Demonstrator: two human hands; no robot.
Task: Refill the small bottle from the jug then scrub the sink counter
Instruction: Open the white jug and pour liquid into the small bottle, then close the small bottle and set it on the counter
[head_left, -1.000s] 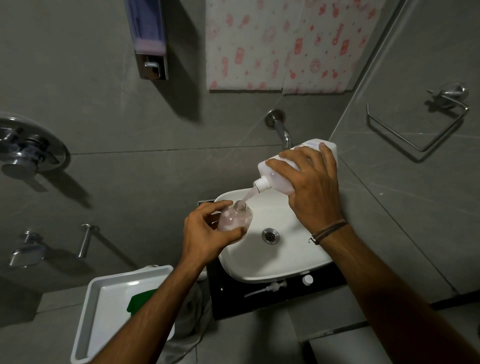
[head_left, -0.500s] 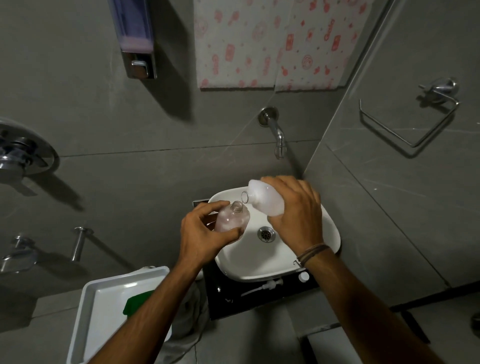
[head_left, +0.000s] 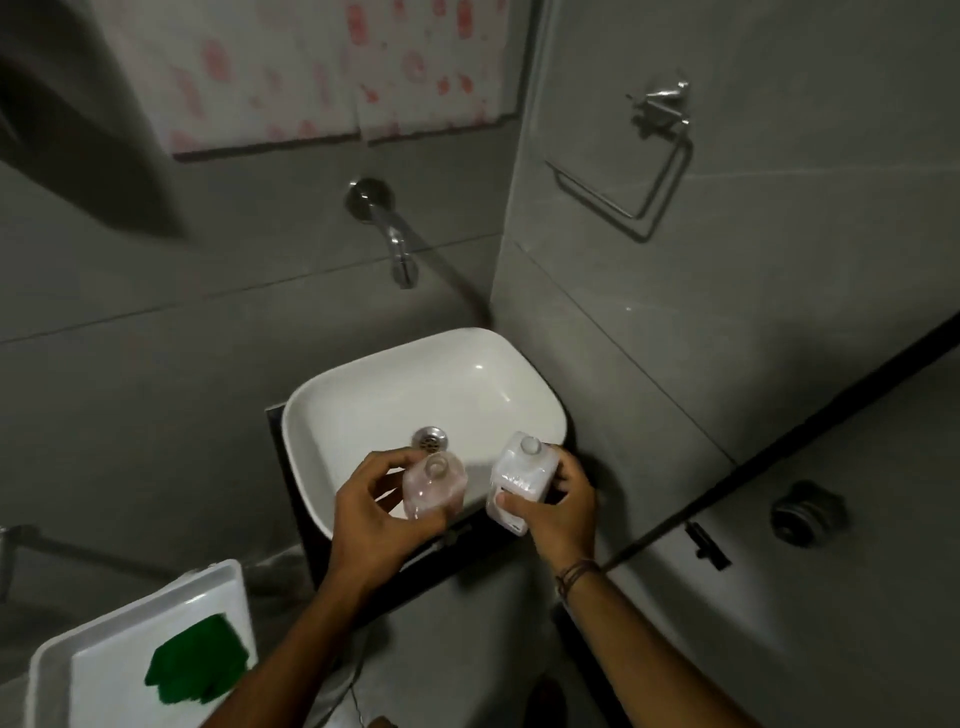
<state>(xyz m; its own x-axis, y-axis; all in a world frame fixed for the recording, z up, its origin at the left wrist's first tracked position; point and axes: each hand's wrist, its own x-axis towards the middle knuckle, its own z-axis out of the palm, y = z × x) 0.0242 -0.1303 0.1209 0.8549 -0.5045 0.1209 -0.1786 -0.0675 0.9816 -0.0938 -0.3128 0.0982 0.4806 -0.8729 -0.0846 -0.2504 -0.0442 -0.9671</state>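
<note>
My left hand (head_left: 376, 514) grips the small clear bottle (head_left: 434, 486) of pinkish liquid, upright and uncapped, over the front of the white sink basin (head_left: 363, 400). My right hand (head_left: 558, 506) holds the white jug (head_left: 522, 475) upright beside it, at the basin's front right rim, mouth facing up. The two containers are apart. The dark counter (head_left: 322, 556) shows under the basin's front and left edges, partly hidden by my hands.
A wall tap (head_left: 397, 244) juts out over the basin. A white tray (head_left: 130, 639) with a green scrub pad (head_left: 195, 660) sits at lower left. A towel ring (head_left: 639, 182) hangs on the right wall. A round metal fitting (head_left: 802, 512) is at right.
The jug has been tipped back upright and lowered to the basin's front right; pouring has stopped. Both hands came down and nearer me, and my view swung right and downward.
</note>
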